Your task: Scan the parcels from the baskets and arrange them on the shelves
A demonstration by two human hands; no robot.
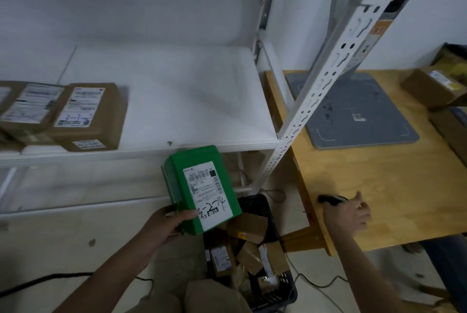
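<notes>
Parcel (202, 188), green with a white label, hangs just below the shelf (177, 110) at its front edge. The left hand (164, 224) grips its near corner, thumb across the label. Right of the shelf, the right hand (351, 214) is loosely spread beside a black scanner (328, 199); whether they touch is unclear. Shelving looks next: lift the parcel level and slide it in label-up, right of the brown boxes (88, 115) on the shelf.
</notes>
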